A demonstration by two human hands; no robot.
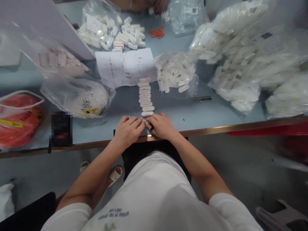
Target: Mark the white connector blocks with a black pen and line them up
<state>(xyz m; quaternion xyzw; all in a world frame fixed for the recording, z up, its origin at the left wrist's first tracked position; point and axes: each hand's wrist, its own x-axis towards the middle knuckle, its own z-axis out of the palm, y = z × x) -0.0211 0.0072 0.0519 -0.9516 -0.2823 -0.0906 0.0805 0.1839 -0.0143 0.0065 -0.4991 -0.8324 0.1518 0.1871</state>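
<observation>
Our left hand (127, 131) and our right hand (162, 125) sit close together at the near edge of the table (216, 112), both curled over with the fingers turned inward; between them lies a small white plastic piece (147, 122), partly hidden, and we cannot tell whether either grip is actually closed on it; a dark band or small object (151, 127) shows at the right hand's fingers, too small to name; just beyond the hands, a column of white plastic pieces (145, 96) runs straight away from us, each lying crosswise and touching the next; its far end reaches a printed paper sheet (125, 68); to its right lies a clear bag of white pieces (175, 72), with a dark metal strip (202, 98) further right; a loose heap of white pieces (131, 35) lies past the sheet, near some orange-red parts (156, 32); large bulging bags of white pieces (240, 64) crowd the right side; at the top edge, another person's arm (144, 4) shows, blurred.
</observation>
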